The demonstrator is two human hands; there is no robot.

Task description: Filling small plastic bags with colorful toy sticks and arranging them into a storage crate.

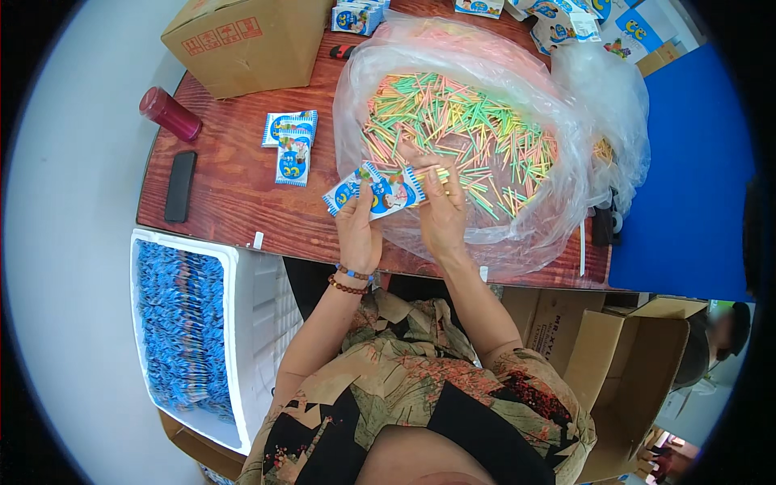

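My left hand [360, 230] pinches a blue and white printed packet [373, 192] by its near side, holding it tilted above the table. At the packet's right end, my right hand [440, 206] grips a few thin pastel sticks [428, 174], their tips at the packet's end; whether they are inside it I cannot tell. Just beyond both hands lies a large clear plastic bag [517, 250], opened wide, with a heap of loose pink, green and yellow sticks [461, 117] in it. Several similar packets [293, 158] lie on the table to the left.
A cardboard box [250, 48] stands at the back left, near a red-capped jar [171, 113] and a black phone [179, 186]. Below the table's left edge is a white foam box [234, 323] full of blue packets. An open carton [638, 356] stands at lower right.
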